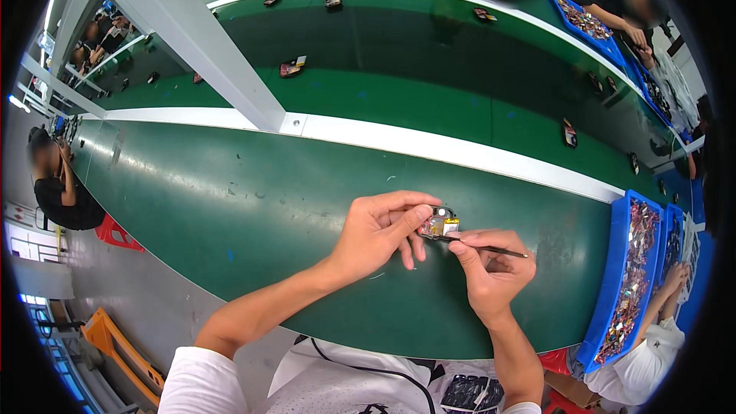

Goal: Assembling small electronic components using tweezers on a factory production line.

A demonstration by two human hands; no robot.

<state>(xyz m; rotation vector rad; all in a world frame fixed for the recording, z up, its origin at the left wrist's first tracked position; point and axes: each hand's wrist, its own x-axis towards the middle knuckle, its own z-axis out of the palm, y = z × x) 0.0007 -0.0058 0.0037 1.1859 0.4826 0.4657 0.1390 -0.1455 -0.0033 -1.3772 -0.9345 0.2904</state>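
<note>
My left hand [379, 231] holds a small electronic assembly [438, 223] with a yellow part and a round silver piece, pinched between thumb and fingers just above the green conveyor belt [253, 207]. My right hand [491, 268] grips a thin black pointed tool [491, 248], like tweezers or a probe. Its tip touches the lower edge of the assembly. Both hands meet near the middle of the belt in front of me.
A blue tray [619, 276] full of small shiny parts sits at my right, with a co-worker's hand [673, 276] beside it. A white divider strip [429, 149] runs across the belt. Small assemblies [292, 67] lie on the far belt, where other people work.
</note>
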